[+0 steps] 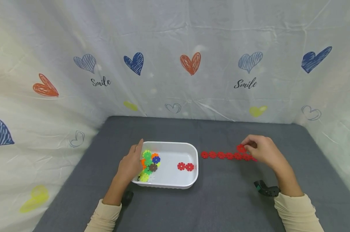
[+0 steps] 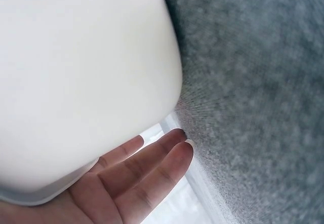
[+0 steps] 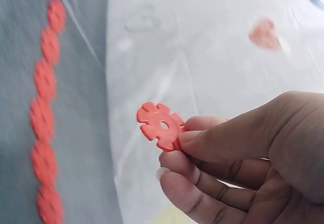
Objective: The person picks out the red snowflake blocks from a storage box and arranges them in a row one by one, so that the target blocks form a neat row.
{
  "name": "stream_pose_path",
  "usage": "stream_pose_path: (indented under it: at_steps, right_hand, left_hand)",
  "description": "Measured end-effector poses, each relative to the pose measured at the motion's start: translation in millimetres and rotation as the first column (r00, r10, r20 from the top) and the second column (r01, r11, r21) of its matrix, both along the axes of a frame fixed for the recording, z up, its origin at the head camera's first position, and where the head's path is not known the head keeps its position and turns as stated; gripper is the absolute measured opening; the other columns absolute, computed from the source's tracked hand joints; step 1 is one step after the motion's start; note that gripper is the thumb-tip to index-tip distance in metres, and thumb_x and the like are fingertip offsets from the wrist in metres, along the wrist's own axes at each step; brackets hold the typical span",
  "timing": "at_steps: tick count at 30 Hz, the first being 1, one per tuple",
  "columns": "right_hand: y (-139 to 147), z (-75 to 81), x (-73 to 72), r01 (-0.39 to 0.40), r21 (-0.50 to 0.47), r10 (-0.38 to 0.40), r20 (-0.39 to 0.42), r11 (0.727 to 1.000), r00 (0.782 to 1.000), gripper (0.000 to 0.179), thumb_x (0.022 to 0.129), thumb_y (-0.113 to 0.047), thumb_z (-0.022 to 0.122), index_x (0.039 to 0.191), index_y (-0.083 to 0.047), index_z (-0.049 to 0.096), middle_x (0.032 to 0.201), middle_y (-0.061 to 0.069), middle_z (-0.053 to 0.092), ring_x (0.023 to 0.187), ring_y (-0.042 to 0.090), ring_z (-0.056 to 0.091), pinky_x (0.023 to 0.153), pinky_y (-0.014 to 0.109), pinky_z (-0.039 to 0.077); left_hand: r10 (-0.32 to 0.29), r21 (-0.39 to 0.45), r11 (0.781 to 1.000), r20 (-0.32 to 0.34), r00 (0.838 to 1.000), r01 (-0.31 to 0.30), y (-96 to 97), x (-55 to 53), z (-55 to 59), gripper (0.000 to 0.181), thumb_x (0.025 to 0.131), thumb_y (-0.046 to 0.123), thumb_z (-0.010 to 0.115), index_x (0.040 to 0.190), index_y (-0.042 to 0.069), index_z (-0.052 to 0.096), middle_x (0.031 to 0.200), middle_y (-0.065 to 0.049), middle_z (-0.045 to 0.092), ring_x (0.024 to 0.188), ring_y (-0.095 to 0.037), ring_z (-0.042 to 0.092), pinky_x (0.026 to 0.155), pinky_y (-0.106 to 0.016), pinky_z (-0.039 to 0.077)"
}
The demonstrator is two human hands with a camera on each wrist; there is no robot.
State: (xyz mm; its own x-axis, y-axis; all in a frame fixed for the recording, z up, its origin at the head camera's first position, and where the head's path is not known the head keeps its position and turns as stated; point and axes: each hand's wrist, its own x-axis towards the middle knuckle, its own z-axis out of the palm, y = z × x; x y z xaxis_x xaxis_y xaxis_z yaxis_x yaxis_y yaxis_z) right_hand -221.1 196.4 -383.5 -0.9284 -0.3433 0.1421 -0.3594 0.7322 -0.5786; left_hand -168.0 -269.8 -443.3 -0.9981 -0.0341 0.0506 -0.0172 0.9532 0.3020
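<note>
My right hand (image 1: 262,149) pinches a red notched plastic disc (image 3: 161,126) between thumb and forefinger, raised over the right part of a row of red discs (image 1: 220,155). The row's right end is hidden behind the hand. At the left side of the white tray (image 1: 170,145), my left hand (image 1: 130,164) overlaps the rim, its fingers (image 2: 158,181) extended along the outside of the wall. Two red discs (image 1: 189,167) lie in the tray's right part. Mixed green, yellow, orange, blue and brown discs (image 1: 147,162) are heaped at its left.
A dark grey cloth (image 1: 215,199) covers the table. Behind it hangs a pale curtain (image 1: 215,96) printed with hearts and the word Smile. A black wrist device (image 1: 267,189) sits below the right wrist.
</note>
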Motion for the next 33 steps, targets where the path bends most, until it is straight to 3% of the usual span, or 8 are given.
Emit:
stream_pose_path:
  at_steps: [6,12,23,33]
  right_hand:
    - [37.0,0.8,-5.9,0.086,0.057,-0.088,0.042,0.995,0.995,0.01,0.093,-0.001,0.063,0.1,-0.001,0.071,0.089,0.01,0.071,0.075,0.022,0.061,0.062,0.038,0.049]
    - [63.2,-12.3,-13.9,0.106,0.09,-0.116,0.114,0.99,0.987,0.009,0.092,-0.002,0.063,0.096,0.001,0.07,0.085,0.008,0.071,0.07,0.019,0.061,0.061,0.039,0.049]
    - [83.3,-46.9,-30.1,0.13,0.11,-0.153,0.239,0.985,0.959,0.012,0.087,0.001,0.059,0.092,0.005,0.069,0.08,0.008,0.067,0.068,0.019,0.062,0.059,0.037,0.052]
    - [83.4,-56.5,-34.5,0.145,0.129,-0.172,0.225,0.981,0.959,0.014,0.088,0.001,0.059,0.094,0.006,0.071,0.083,0.011,0.068,0.07,0.019,0.056,0.059,0.035,0.047]
  left_hand:
    - [0.004,0.003,1.0,0.004,1.0,-0.004,0.7,0.4,-0.6,0.085,0.088,-0.002,0.066,0.16,0.008,0.022,0.145,-0.024,0.043,0.084,-0.036,0.061,0.077,-0.057,0.054]
    - [0.016,0.006,1.0,0.015,1.0,-0.016,1.3,1.6,-2.3,0.084,0.089,-0.001,0.066,0.16,0.008,0.022,0.147,-0.024,0.042,0.09,-0.037,0.062,0.082,-0.058,0.054]
    - [0.018,0.005,1.0,0.012,1.0,-0.018,1.6,2.8,-1.2,0.085,0.088,-0.002,0.067,0.159,0.007,0.022,0.147,-0.024,0.042,0.085,-0.036,0.061,0.079,-0.056,0.055]
    - [0.025,0.005,1.0,0.016,1.0,-0.025,2.3,3.0,-0.7,0.084,0.089,-0.002,0.066,0.159,0.007,0.021,0.147,-0.024,0.042,0.093,-0.038,0.062,0.084,-0.058,0.053]
